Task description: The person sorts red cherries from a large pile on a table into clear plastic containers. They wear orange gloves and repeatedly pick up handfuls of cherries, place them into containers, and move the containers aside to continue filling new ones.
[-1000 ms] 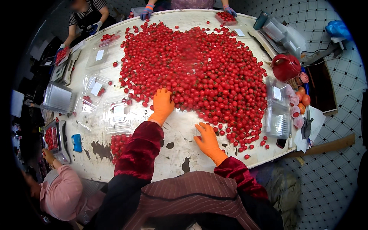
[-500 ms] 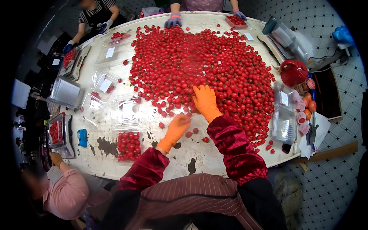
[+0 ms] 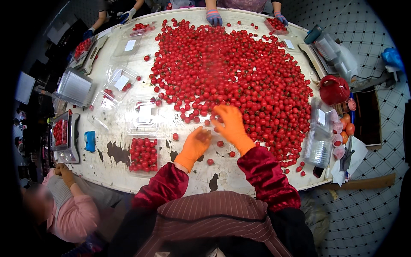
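Since the earlier frame, one loose round red tomato [image 3: 210, 162] has rolled nearer and the right hand in an orange glove [image 3: 233, 128] has drawn back slightly. Near left, a clear plastic tray [image 3: 143, 174] sits full of tomatoes; the dark-red velvet left sleeve [image 3: 165, 185] is just right of it, so an elbow swing could knock it. Next, the left hand in an orange glove [image 3: 192, 150]: fingers curled, can't tell if a tomato is inside; too tight a squeeze could split one. Between hands and near edge of the paint-chipped white table [image 3: 239, 180], strays could roll off if a cuff brushes them. Right hand: fingers bent, parted, at the heap's near side. Broad heap of small red tomatoes [image 3: 252, 77] spreads far and right; hard raking could send more rolling nearer.
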Demonstrator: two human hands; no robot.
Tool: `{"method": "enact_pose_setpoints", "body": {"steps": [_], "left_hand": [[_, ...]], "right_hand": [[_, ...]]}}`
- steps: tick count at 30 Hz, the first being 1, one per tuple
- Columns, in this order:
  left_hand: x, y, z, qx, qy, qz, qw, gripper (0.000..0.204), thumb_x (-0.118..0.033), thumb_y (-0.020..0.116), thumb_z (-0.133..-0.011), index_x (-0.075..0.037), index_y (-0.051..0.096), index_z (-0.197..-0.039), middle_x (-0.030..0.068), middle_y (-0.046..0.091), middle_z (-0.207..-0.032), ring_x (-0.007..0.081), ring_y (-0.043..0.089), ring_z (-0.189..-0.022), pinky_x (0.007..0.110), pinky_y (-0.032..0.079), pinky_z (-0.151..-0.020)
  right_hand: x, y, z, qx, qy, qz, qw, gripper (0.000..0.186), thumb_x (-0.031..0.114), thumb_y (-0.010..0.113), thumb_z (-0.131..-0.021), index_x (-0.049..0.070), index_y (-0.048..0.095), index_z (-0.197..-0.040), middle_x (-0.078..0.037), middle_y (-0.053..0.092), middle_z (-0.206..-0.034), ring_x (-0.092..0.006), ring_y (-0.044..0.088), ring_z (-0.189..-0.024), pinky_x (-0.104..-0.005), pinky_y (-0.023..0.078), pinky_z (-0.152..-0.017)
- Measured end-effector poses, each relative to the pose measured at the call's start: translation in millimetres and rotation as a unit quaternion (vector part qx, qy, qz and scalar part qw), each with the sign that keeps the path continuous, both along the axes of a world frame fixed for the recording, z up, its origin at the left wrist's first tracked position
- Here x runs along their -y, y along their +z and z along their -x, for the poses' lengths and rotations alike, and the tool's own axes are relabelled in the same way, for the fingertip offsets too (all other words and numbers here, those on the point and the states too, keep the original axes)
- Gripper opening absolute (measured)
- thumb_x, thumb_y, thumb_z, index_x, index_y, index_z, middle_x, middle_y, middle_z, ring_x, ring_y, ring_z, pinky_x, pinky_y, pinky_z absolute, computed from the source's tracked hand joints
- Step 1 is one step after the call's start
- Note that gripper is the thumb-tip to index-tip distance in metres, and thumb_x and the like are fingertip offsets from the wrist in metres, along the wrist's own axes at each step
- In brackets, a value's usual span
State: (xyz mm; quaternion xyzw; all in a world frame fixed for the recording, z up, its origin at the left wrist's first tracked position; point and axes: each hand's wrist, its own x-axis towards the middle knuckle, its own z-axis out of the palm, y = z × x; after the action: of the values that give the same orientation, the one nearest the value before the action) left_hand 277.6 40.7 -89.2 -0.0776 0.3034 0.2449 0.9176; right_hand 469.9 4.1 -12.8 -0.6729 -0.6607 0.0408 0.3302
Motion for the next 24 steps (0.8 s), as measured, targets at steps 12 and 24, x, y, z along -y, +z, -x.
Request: {"method": "enact_pose_setpoints", "body": {"steps": [12,24], "left_hand": [[-29.0,34.6,-4.4,-0.132,-0.044,-0.206,0.968,0.035,-0.037,0.066,-0.093,-0.012,0.055,-0.070,0.0058,0.065,-0.090,0.0193,0.058,-0.085,0.030,0.043,-0.068],[19.2,0.9,-31.8,-0.404,-0.155,-0.705,0.562,0.033,-0.010,0.068,-0.087,-0.005,0.063,-0.119,0.0055,0.060,-0.103,0.0163,0.061,-0.090,0.028,0.050,-0.077]], "right_hand": [[72.6,-45.8,10.3,0.130,-0.057,0.140,0.980,0.063,0.045,0.067,-0.082,0.014,0.053,-0.135,-0.010,0.038,-0.150,-0.0316,0.029,-0.141,-0.0642,0.014,-0.112],[164.9,-29.6,13.7,0.061,-0.081,0.149,0.984,0.051,0.031,0.069,-0.082,0.013,0.056,-0.128,-0.009,0.050,-0.136,-0.0330,0.038,-0.132,-0.0673,0.015,-0.109]]}}
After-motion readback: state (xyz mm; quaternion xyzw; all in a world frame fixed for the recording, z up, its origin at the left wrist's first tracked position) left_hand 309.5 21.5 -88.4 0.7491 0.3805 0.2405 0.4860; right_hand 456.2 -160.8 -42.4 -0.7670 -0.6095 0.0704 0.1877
